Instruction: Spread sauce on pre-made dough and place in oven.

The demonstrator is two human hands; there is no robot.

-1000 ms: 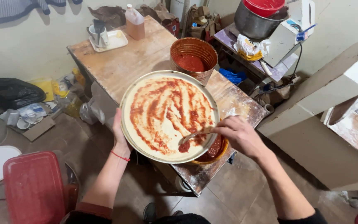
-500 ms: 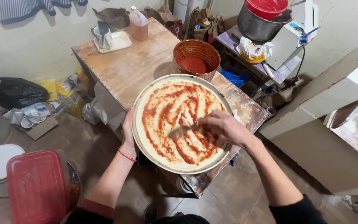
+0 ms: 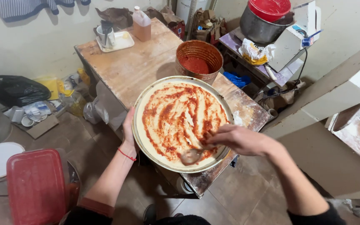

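A small, rough working kitchen, the back room of a pizza place by the look of it. A worn wooden surface carries a round pan of dough smeared with red sauce, and just behind the pan stands a big open tin of sauce. Right of the tin sits a large metal pot with a red lid. Left of the surface, clutter lies on the tiled floor.

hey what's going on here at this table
A person is spreading red sauce over a round pizza base that sits in a metal pan on a wooden table. The right hand holds a spoon at the near edge of the base, and the left hand grips the pan's rim. Sauce streaks cover most of the dough. A big can of sauce stands just behind the pan.
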